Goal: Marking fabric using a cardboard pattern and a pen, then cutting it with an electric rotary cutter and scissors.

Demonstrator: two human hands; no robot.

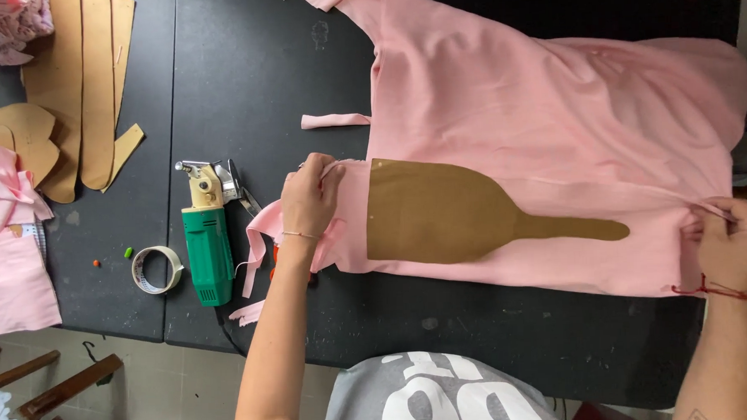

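Both hands point(311, 196) point(735, 243) gripping pink fabric point(552, 113)

- Table point(244, 65): black, matt top, filling most of the view; a seam runs down it at the left, between two joined sections; small pale marks and specks on the surface.
- Floor point(181, 391): pale grey-beige tiles, seen below the table's near edge at lower left.
- Wooden slats point(65, 388): brown, lying at an angle on the floor in the lower left corner, partly cut off by the frame.
- Cord point(229, 333): dark, hanging over the table's near edge.
- Light: even and soft, with faint shadows.
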